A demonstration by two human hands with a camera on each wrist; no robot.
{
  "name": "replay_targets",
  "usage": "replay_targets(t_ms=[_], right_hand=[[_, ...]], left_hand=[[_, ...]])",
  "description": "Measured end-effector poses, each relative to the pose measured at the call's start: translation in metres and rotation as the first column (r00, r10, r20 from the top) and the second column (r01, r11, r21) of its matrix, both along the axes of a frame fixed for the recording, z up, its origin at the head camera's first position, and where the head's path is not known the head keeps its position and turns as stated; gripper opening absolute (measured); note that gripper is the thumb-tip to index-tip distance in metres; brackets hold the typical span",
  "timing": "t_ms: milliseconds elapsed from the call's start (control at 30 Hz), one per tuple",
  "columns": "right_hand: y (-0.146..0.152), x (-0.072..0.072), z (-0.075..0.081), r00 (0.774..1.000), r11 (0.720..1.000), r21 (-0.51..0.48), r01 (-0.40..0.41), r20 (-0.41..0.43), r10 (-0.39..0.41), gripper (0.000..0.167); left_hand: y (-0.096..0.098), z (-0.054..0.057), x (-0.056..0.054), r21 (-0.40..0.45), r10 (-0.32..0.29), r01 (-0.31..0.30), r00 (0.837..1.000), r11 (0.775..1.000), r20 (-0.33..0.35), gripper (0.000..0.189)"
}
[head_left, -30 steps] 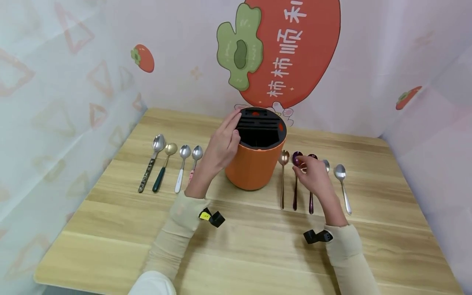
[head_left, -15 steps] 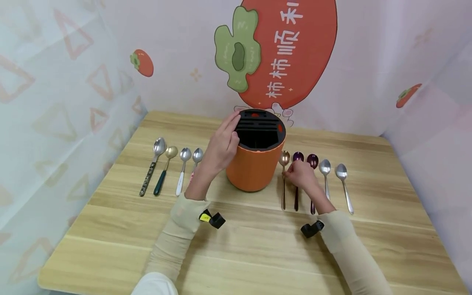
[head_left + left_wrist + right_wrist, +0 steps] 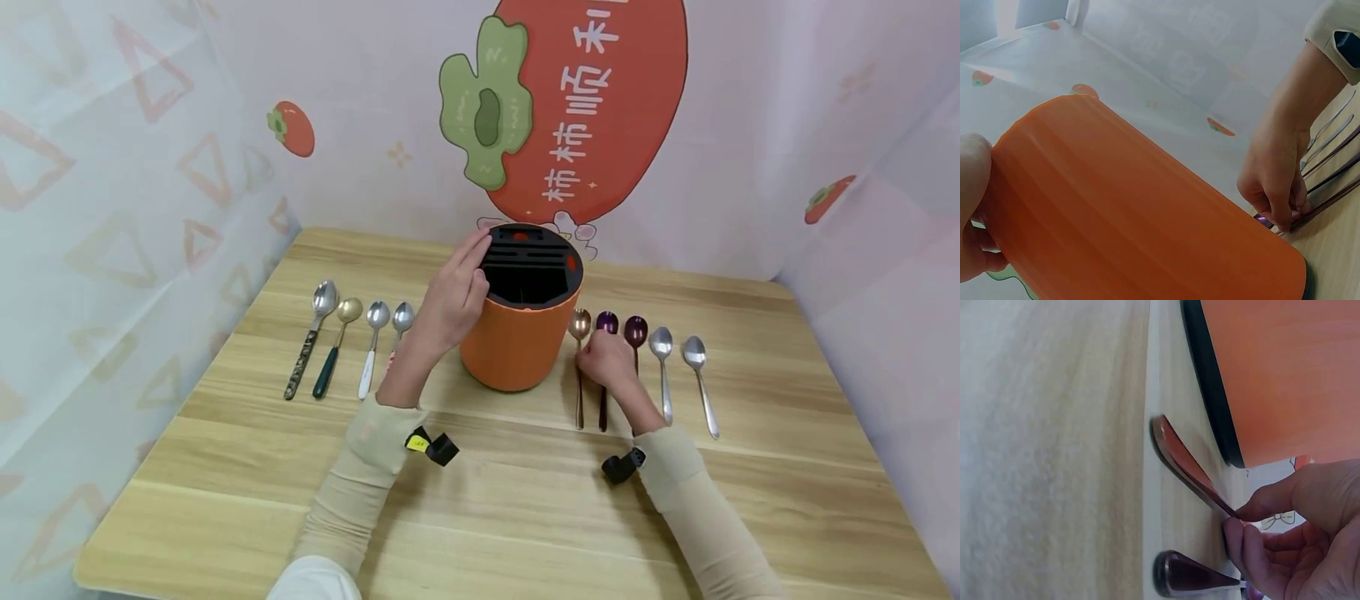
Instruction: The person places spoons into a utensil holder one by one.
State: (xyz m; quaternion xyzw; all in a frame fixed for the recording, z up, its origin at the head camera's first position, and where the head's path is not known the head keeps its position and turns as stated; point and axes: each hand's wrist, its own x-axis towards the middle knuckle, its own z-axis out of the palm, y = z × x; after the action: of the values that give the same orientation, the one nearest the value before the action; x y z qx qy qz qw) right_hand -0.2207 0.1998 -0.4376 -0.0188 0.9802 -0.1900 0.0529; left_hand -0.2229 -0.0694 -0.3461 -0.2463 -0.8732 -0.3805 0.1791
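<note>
Copper spoon (image 3: 580, 323) at the table's (image 3: 510, 517) surface, just to the right of the orange holder (image 3: 517, 350); purple spoon (image 3: 607, 322) close on its other side. Step in hand, as judged: picking up the copper spoon. Best done with a firm pinch and a straight lift first, so the bowl does not knock the holder or the purple spoon. Slim handle would likely swivel in a loose pinch; set the tips squarely opposed. Right hand (image 3: 609, 360): thumb and forefinger pinch the copper spoon's handle below the bowl, other fingers folded in. Left hand (image 3: 452, 292): fingers extended along the holder's left rim, thumb at its edge; light contact should steady it.
</note>
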Motion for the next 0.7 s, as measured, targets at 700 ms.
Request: replay_targets(t_ms=[700], right_hand=[[0.012, 0.018, 0.019, 0.986, 0.952, -0.305, 0.018, -0.151, -0.068, 0.017]], left_hand=[[-0.002, 0.002, 0.0, 0.004, -0.023, 0.023, 0.999, 1.0, 0.031, 0.059]])
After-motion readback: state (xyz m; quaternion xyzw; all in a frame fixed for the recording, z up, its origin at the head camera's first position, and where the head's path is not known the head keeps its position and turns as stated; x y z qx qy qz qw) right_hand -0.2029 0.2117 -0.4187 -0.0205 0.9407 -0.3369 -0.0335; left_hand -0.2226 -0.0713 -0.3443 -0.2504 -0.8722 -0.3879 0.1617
